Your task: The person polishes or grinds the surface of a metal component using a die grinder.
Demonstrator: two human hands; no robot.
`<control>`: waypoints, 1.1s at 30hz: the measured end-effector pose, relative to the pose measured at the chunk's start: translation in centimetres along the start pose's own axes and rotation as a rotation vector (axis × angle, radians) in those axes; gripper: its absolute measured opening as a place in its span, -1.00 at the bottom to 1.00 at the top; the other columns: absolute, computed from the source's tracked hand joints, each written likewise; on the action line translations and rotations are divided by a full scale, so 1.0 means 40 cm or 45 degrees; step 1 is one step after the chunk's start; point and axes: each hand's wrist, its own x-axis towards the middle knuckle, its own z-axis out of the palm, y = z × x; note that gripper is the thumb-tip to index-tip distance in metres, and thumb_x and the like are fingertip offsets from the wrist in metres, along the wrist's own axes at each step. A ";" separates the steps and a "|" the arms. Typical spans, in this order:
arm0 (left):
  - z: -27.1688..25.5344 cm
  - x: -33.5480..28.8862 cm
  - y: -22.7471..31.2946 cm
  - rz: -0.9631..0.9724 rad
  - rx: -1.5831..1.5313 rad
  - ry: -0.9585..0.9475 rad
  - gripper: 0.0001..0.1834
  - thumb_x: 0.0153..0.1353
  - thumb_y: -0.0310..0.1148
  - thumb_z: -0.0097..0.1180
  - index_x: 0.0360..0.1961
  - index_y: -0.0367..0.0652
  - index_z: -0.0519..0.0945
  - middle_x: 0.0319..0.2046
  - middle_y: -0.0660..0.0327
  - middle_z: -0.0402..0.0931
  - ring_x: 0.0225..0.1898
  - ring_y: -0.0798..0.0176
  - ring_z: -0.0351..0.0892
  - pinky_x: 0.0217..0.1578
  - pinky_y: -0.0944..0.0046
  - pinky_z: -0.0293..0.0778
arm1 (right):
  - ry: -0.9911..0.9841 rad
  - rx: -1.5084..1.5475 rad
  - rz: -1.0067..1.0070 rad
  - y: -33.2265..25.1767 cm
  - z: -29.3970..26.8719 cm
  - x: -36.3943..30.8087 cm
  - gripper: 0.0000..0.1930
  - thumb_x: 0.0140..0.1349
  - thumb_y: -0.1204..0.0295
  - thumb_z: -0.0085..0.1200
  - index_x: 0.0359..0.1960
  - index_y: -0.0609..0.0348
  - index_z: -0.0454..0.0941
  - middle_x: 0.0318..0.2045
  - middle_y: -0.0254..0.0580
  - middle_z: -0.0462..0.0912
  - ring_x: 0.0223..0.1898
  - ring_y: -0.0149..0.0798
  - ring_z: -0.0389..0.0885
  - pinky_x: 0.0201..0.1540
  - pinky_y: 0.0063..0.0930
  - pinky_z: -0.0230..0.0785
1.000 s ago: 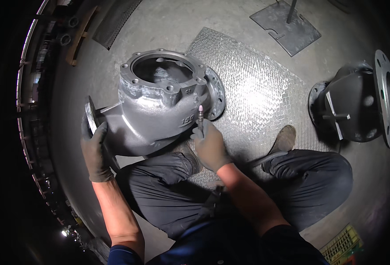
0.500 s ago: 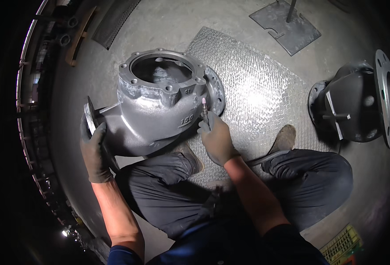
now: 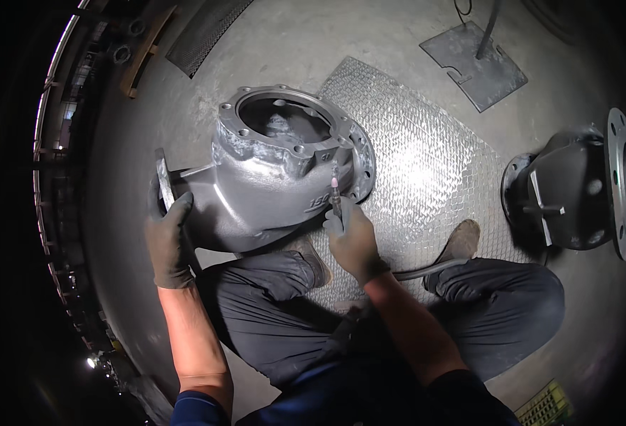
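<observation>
A grey cast valve body (image 3: 256,195) rests in front of me, its round bolted opening facing up and a flange at each side. My left hand (image 3: 169,241), gloved, is closed around the rim of its left flange (image 3: 164,181). In my gloved right hand (image 3: 354,241) is a slim die grinder (image 3: 337,207), pointing away from me. Its small pink grinding stone (image 3: 334,182) is at the right side of the casting, near the right flange; whether it touches the metal I cannot tell.
Under the casting's right side lies a textured metal mat (image 3: 426,149). Another dark flanged casting (image 3: 568,192) lies at the right. A hose (image 3: 434,269) runs between my boots. Farther off are a steel base plate with a post (image 3: 473,67) and a dark mesh strip (image 3: 203,35). A yellow crate (image 3: 544,405) stands at lower right.
The whole scene has shifted right and down in the picture as the view moved. The grinding stone sits slightly lower against the casting's side. Both hands keep their holds.
</observation>
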 end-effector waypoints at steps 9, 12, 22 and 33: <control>0.003 -0.015 0.010 -0.053 0.000 0.020 -0.14 0.15 -0.43 0.32 0.50 -0.35 0.34 -0.13 0.23 0.55 -0.19 0.36 0.53 -0.15 0.35 0.48 | -0.127 -0.029 -0.020 -0.001 -0.039 0.004 -0.73 0.38 0.51 0.07 0.08 0.33 0.55 -0.22 0.19 0.70 -0.16 0.23 0.71 -0.05 -0.05 0.55; -0.024 -0.052 -0.011 0.028 0.089 -0.028 0.06 0.07 -0.41 0.37 0.61 -0.33 0.18 0.18 0.04 0.54 0.09 0.15 0.58 0.14 0.20 0.53 | -0.092 -0.260 -0.095 0.014 -0.075 0.009 -0.75 0.41 0.49 0.06 0.04 0.34 0.56 -0.22 0.19 0.71 -0.20 0.17 0.73 -0.09 -0.08 0.55; -0.119 -0.125 -0.130 0.318 0.705 -0.136 0.05 0.04 -0.37 0.34 0.58 -0.31 0.16 0.27 -0.33 0.42 0.29 -0.43 0.42 0.30 -0.18 0.38 | -0.022 0.262 0.261 -0.084 -0.208 0.064 -0.57 0.62 0.32 -0.05 0.40 0.25 0.42 -0.29 -0.24 0.63 -0.44 -0.49 0.59 -0.50 -0.50 0.58; -0.113 -0.087 -0.161 0.469 0.684 -0.073 0.02 0.00 -0.43 0.28 0.56 -0.31 0.21 0.34 -0.34 0.42 0.38 -0.41 0.40 0.41 -0.16 0.33 | -0.004 0.135 0.155 -0.120 -0.206 0.027 -0.53 0.56 0.35 0.01 0.41 0.29 0.42 -0.23 -0.21 0.70 -0.44 -0.47 0.61 -0.49 -0.56 0.49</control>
